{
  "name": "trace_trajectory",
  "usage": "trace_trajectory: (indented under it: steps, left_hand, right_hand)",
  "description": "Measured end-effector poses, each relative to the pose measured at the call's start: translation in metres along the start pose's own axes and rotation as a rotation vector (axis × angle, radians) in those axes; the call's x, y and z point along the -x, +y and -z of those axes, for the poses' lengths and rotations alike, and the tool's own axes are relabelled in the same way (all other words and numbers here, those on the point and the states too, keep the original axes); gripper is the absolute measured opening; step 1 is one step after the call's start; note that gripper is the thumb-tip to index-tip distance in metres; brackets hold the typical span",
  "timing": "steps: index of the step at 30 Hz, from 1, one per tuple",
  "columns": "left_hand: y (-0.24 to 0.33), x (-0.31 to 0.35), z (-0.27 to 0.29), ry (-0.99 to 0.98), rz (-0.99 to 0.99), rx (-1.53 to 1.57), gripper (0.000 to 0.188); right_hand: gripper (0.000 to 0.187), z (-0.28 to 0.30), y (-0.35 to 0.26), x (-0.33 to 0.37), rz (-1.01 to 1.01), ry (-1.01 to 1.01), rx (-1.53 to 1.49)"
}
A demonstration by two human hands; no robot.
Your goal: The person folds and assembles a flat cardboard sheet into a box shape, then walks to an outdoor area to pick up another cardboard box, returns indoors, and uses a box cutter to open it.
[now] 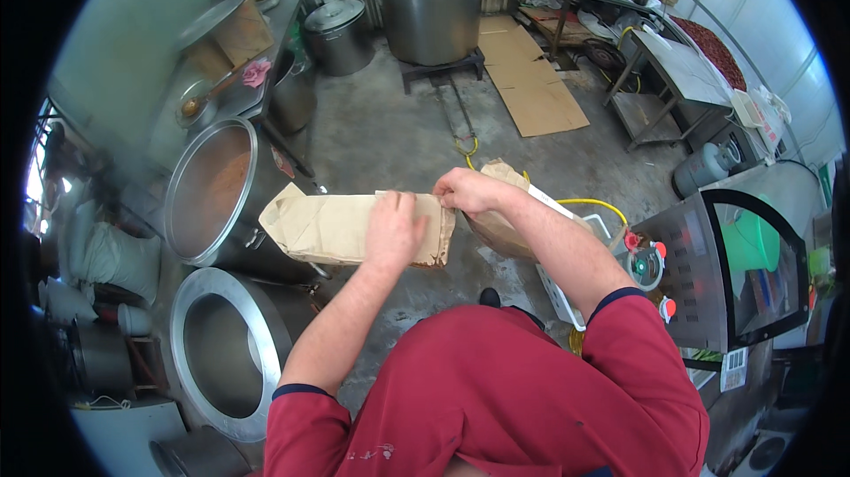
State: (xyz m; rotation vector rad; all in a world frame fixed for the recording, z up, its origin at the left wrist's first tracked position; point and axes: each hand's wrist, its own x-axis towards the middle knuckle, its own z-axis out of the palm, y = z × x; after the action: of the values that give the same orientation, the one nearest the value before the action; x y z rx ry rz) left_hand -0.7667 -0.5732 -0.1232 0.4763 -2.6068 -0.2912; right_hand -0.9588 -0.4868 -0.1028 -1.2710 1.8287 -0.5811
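In front of me is a long, tan cardboard or paper package (332,218), creased on top, with a pointed flap at its left end and a ragged brown right end. My left hand (396,229) lies across the package near that ragged end, fingers bent down and gripping it. At the package's right corner my right hand (469,192) has its fingers pinched on the edge. A crumpled brown paper piece (502,233) hangs behind and below my right forearm; whether it joins the package I cannot tell. My fingertips are partly hidden.
To the left stand a tall pot of reddish-brown contents (190,247) and a wide-rimmed metal pot (186,335). A large pot (429,16) stands on a low frame at the back. Flat cardboard (531,92), a gas cylinder (704,169) and a glass-fronted cabinet (699,269) are rightward.
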Motion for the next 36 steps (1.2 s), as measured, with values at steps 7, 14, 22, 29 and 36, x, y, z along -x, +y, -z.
trace_trajectory:
  steps: [7,14,22,29,36]
  left_hand:
    - [-0.008,0.003,-0.007,-0.175,0.363,0.224,0.05]
    - [-0.026,0.013,-0.005,-0.213,0.358,0.446,0.034]
    - [-0.018,0.018,-0.034,-0.061,0.246,0.397,0.022]
    - [-0.005,0.0,-0.046,-0.053,0.3,0.371,0.029]
    - [-0.014,-0.012,-0.042,-0.073,0.179,0.35,0.028]
  right_hand:
    - [0.024,-0.021,-0.013,-0.018,0.24,0.11,0.006]
    - [0.028,-0.024,-0.019,-0.021,0.276,0.051,0.118]
    - [0.024,-0.025,-0.007,-0.018,0.291,0.108,0.091]
    - [0.024,-0.016,0.001,-0.011,0.216,0.13,0.167]
    - [0.024,-0.013,0.005,-0.007,0.176,0.207,0.101]
